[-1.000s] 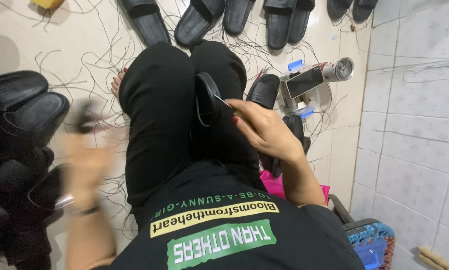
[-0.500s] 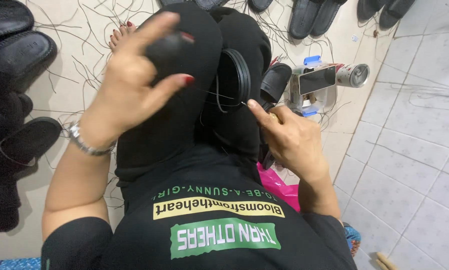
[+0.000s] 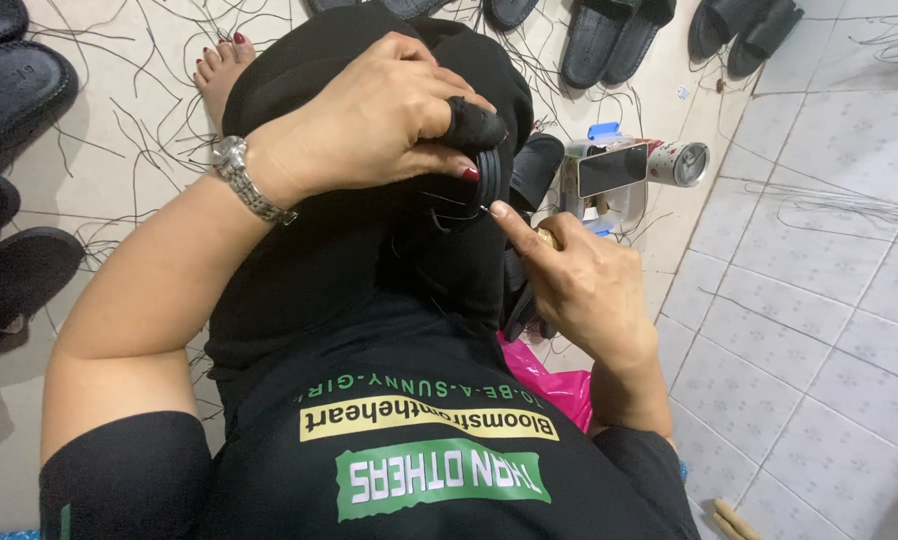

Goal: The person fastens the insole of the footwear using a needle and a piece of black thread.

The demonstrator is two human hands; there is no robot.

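On a tiled floor [image 3: 819,300] littered with thread offcuts, the left hand [image 3: 369,120] is gripping a black rubber sandal strap [image 3: 484,165] steady over the lap while the right hand [image 3: 579,285], fingers pinched shut, is drawing thin black thread [image 3: 454,215] through it.

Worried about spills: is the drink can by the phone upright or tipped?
Tipped: the can lies on its side on the floor, its round end facing the camera.

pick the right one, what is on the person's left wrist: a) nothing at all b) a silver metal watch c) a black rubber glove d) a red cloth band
b, a silver metal watch with a link band sits on the wrist of the left hand, which grips a black sandal piece over the lap.
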